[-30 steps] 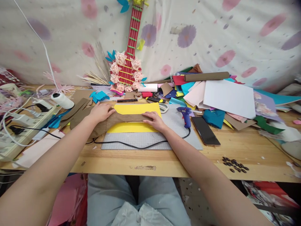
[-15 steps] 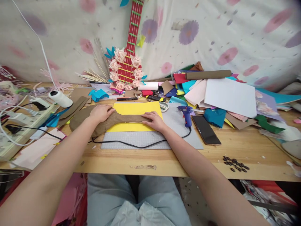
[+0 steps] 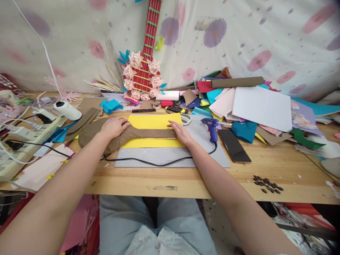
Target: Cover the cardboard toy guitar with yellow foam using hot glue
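Note:
A brown guitar-shaped cardboard cutout (image 3: 148, 133) lies across a yellow sheet (image 3: 155, 122) on a grey cutting mat (image 3: 170, 156). My left hand (image 3: 114, 126) rests flat on the cutout's wide body, fingers stretched out. My right hand (image 3: 180, 132) presses flat on the far right end of the cutout's narrow neck. Neither hand holds anything.
A blue glue gun (image 3: 209, 125) with a black cord (image 3: 148, 163) and a black phone (image 3: 233, 145) lie right of the mat. Coloured paper sheets (image 3: 260, 106) pile at the right, a decorated red paper guitar (image 3: 145, 67) leans behind, and a power strip (image 3: 23, 138) lies left.
My right hand has slid to the right along the cutout's neck to its end. My left hand has stayed on the body.

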### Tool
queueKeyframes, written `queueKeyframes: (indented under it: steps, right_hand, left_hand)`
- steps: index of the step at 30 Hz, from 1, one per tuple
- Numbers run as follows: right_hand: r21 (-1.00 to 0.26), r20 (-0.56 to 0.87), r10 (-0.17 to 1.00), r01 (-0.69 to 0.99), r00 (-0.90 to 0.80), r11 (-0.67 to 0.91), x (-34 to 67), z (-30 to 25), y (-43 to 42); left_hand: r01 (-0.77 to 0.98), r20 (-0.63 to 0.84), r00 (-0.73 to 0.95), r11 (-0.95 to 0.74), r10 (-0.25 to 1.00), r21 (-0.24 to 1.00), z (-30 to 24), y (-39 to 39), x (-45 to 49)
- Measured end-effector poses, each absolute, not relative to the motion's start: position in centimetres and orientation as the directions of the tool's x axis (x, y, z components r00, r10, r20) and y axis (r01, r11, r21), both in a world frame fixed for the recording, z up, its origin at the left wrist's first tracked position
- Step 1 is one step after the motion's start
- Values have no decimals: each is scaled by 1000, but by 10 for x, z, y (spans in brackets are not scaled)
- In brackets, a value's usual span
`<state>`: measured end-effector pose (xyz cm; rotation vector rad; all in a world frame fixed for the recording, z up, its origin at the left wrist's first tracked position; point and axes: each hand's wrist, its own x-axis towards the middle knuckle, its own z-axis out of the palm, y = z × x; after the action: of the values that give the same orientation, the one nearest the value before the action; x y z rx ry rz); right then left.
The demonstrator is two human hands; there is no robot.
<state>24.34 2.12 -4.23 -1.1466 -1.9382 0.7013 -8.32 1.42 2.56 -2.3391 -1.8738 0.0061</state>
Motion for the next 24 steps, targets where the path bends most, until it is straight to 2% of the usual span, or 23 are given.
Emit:
queueKeyframes:
  steps: [2,5,14,24]
  right_hand:
    - [-797,308,911,449,-273,404,250,-41,23]
    - [-781,275,916,488,-291,389,256,-41,23]
    - [-702,272,897,565,-349,433,253,-40,21]
    - [-656,300,865,571,-403,494,253,-39,21]
  left_hand:
    - [970,86,225,-215,970,-113,25,15,-84]
    - [968,88,237,-228,967,-108,24,15,-86]
    - [972,96,221,-210,971,-108,25,10,-85]
    - [975,73,200,-191,977,-118,26,4,-84]
